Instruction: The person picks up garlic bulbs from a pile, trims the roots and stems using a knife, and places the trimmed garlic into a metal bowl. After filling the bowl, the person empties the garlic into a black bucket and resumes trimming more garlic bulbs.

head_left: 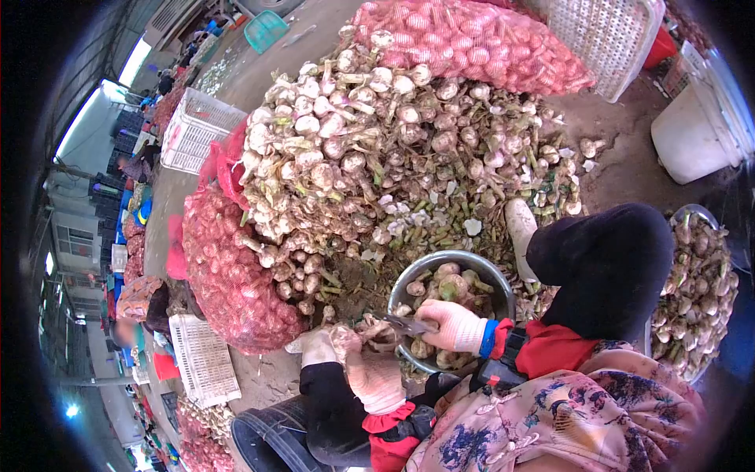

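My left hand point(375, 383), in a pale knitted glove, is closed around a garlic bulb point(344, 340). Its dry stem points toward the right hand, and the fingers partly cover it. My right hand point(456, 325), gloved the same way, grips a pair of shears point(403, 323) whose dark blades lie close to that stem. Under the right hand stands a metal basin point(507, 293) with several garlic bulbs point(451, 287) in it. Beyond the basin spreads a large heap of garlic point(338, 149) with stems, loose skins and cut stalks.
Red mesh sacks full of garlic point(228, 267) point(472, 43) lie left and behind the heap. White crates point(203, 362) point(200, 130) stand at left, a white bucket point(692, 134) at right. A dark bucket point(271, 440) is beside my left leg. More garlic point(692, 299) fills a container at right.
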Demonstrator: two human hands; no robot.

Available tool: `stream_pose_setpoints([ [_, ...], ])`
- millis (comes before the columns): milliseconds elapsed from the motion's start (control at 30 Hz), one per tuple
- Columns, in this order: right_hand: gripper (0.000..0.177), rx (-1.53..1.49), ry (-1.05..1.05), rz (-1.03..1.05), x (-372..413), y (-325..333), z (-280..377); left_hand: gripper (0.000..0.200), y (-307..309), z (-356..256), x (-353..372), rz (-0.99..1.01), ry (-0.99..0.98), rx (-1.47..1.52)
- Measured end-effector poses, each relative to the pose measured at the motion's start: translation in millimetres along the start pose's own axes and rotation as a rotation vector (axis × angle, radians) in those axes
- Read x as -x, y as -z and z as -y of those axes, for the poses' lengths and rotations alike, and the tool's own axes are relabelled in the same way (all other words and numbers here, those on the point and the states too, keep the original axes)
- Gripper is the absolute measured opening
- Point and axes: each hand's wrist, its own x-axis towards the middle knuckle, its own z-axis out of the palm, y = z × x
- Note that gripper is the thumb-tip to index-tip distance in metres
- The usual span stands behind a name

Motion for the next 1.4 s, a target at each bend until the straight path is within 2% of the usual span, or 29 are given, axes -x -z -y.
stream_pose_setpoints([
  [67, 0.023, -0.031, -0.04, -0.014, -1.9, -4.0, 13.0, 0.033, -11.2, 4.8, -2.1, -0.088, -0.017, 0.286],
  [167, 0.025, -0.006, -0.155, 0.026, 0.8, -4.5, -4.6, 0.034, -8.4, 25.1, -8.2, -0.069, -0.022, 0.375],
  [200, 0.031, 0.029, -0.343, 0.119, -1.5, -9.9, -26.9, 0.036, -14.4, 21.9, -10.8, -0.153, -0.062, 0.261],
  [233, 0.038, 0.07, -0.531, 0.213, -1.3, -10.1, -51.5, 0.036, -25.6, 16.4, -7.9, -0.152, -0.056, 0.26],
  [300, 0.045, -0.029, -0.649, 0.139, 10.1, -9.9, -74.1, 0.03, -44.0, 5.9, -6.1, -0.04, -0.018, 0.325],
  [333, 0.049, 0.055, -0.626, 0.106, 3.9, 1.9, -52.5, 0.022, -32.6, 12.1, -11.1, 0.054, 0.014, 0.335],
  [367, 0.049, 0.061, -0.624, 0.12, -0.8, 8.6, -42.9, 0.021, -3.0, 21.1, -17.6, 0.072, 0.207, 0.345],
  [433, 0.045, 0.014, -0.599, -0.047, -12.3, 19.7, -27.6, 0.033, 22.3, 25.1, -19.8, 0.166, 0.425, -0.566],
  [467, 0.042, -0.149, -0.587, -0.056, -16.2, 28.3, -14.5, 0.048, 43.2, 37.4, -14.4, 0.251, 0.229, -0.644],
  [500, 0.042, -0.151, -0.588, -0.047, -19.4, 32.0, -4.6, 0.054, 63.7, 42.2, -22.5, 0.2, 0.376, -0.549],
  [567, 0.04, -0.324, -0.766, -0.051, -27.1, 35.8, 3.6, 0.047, 89.2, 40.5, -57.3, 0.111, 0.348, -0.868],
  [600, 0.041, -0.343, -0.664, -0.105, -23.1, 24.1, -16.2, 0.038, 84.3, 36.8, -80.8, -0.067, 0.338, -0.764],
  [633, 0.023, -0.432, -0.661, -0.121, -25.5, 21.4, -20.1, 0.033, 96.8, 39.7, -109.1, -0.208, 0.322, -0.615],
  [667, 0.026, -0.406, -0.661, -0.084, -29.3, 24.6, -17.8, 0.03, 112.6, 41.7, -138.9, -0.208, 0.272, -0.647],
  [700, 0.029, -0.38, -0.663, -0.047, -32.9, 28.9, -13.0, 0.026, 102.4, 44.5, -165.7, -0.376, 0.234, -0.499],
  [767, 0.022, -0.361, -0.548, -0.078, -38.3, 29.4, -15.5, 0.028, 162.0, 81.1, -238.4, -0.507, 0.184, -0.458],
  [833, 0.019, -0.432, -0.525, -0.09, -45.3, 30.6, -16.1, 0.038, 165.7, 89.9, -285.7, -0.476, 0.13, -0.899],
  [900, 0.016, -0.529, -0.671, 0.055, -54.8, 37.1, -17.0, 0.048, 189.5, 118.1, -329.6, -0.627, 0.213, -1.406],
  [933, 0.015, -0.55, -0.712, 0.068, -57.4, 37.5, -18.2, 0.058, 192.5, 126.3, -338.3, -0.595, 0.29, -1.436],
  [967, 0.013, -0.524, -0.65, 0.054, -58.2, 34.5, -23.6, 0.058, 195.9, 134.3, -340.8, -0.592, 0.295, -1.429],
  [1033, 0.014, -0.557, -0.672, 0.096, -64.7, 39.3, -19.9, 0.064, 177.1, 133.5, -333.7, -0.64, 0.278, -1.348],
  [1067, 0.014, -0.557, -0.68, 0.091, -65.0, 39.6, -20.8, 0.058, 198.9, 141.0, -336.8, -0.568, 0.333, -1.117],
  [1100, 0.014, -0.566, -0.617, 0.06, -64.4, 38.5, -21.6, 0.058, 198.9, 141.7, -329.1, -0.566, 0.339, -1.121],
  [1167, 0.015, -0.584, -0.546, 0.032, -63.3, 37.1, -21.8, 0.049, 181.3, 127.8, -306.4, -0.285, 0.297, -0.626],
  [1233, 0.016, -0.517, -0.578, 0.051, -59.4, 38.5, -19.9, 0.052, 149.4, 106.8, -272.8, -0.141, 0.187, -0.398],
  [1267, 0.017, -0.45, -0.532, -0.015, -56.1, 34.7, -19.9, 0.046, 130.1, 91.7, -249.0, -0.032, 0.171, -0.382],
  [1300, 0.02, -0.435, -0.57, -0.014, -54.1, 33.4, -17.3, 0.04, 108.7, 75.2, -223.1, 0.077, 0.155, -0.364],
  [1367, 0.018, -0.143, -0.438, -0.079, -54.5, 35.6, -2.0, 0.06, 76.1, 45.7, -178.2, 0.101, 0.289, -0.337],
  [1400, 0.02, -0.247, -0.369, -0.098, -46.2, 22.5, -19.4, 0.064, 62.4, 35.2, -157.5, 0.142, 0.243, -0.583],
])
